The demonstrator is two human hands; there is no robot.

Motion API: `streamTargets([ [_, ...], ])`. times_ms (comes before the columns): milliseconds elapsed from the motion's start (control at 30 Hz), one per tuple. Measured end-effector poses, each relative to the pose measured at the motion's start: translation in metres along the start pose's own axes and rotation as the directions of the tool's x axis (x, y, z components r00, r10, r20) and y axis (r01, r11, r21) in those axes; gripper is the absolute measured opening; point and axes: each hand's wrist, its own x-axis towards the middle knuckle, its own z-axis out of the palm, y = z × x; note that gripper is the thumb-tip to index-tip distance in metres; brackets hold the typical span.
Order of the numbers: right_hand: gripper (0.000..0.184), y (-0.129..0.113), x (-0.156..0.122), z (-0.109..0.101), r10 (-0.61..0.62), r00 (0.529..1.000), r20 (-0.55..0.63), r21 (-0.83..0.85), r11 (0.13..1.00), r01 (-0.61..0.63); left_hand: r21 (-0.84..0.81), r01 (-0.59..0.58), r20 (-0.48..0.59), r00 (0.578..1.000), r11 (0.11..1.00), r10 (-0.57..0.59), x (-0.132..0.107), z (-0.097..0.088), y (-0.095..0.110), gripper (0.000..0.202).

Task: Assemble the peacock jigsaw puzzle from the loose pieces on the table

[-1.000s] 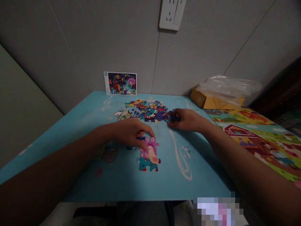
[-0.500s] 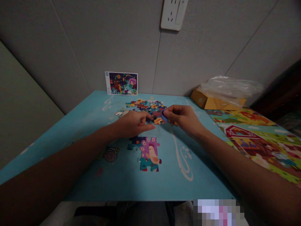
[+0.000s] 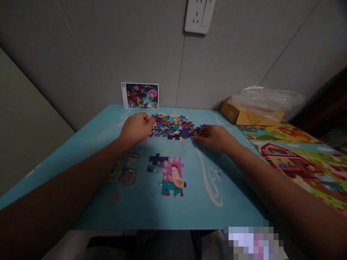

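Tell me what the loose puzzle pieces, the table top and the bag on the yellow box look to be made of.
Loose puzzle pieces: probably printed cardboard, flat with cut tabs, fairly matte.
Table top: smooth blue printed surface, likely laminate or plastic; faint sheen.
Bag: thin clear plastic film, crinkled, glossy.

I record a heap of loose puzzle pieces [image 3: 173,126], many-coloured, chiefly dark blue, red and orange. They lie flat and overlapping, just in front of the reference card [image 3: 140,95] and slightly to its right. My left hand [image 3: 135,128] touches the heap's left edge and my right hand [image 3: 215,137] its right edge; grip not discernible. An assembled section [image 3: 173,177], purple and teal with a pale bird, lies flat further in front of the card, apart from the heap. A dark blue piece [image 3: 156,159] sits against its upper left corner.
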Motion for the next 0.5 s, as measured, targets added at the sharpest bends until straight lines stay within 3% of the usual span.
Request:
streamTargets([
  [100, 0.047, 0.002, 0.001, 0.006, 0.005, 1.000, 0.011, -0.099, 0.995, -0.004, 0.170, 0.062, 0.086, 0.993, 0.983, -0.078, 0.006, 0.001, -0.010, 0.030],
  [233, 0.045, 0.000, 0.000, 0.007, 0.002, 1.000, 0.004, -0.159, 0.987, -0.002, 0.237, 0.046, 0.132, 0.988, 0.970, -0.079, 0.009, 0.005, -0.017, 0.045],
  [367, 0.034, -0.001, 0.000, 0.003, -0.006, 1.000, 0.003, -0.160, 0.987, 0.006, 0.195, 0.044, 0.113, 0.991, 0.980, -0.067, 0.007, 0.005, -0.013, 0.039],
  [500, 0.041, 0.000, -0.001, 0.004, 0.003, 1.000, 0.027, -0.088, 0.996, 0.000, 0.072, -0.005, 0.036, 0.999, 0.997, 0.003, 0.002, 0.001, -0.004, 0.026],
])
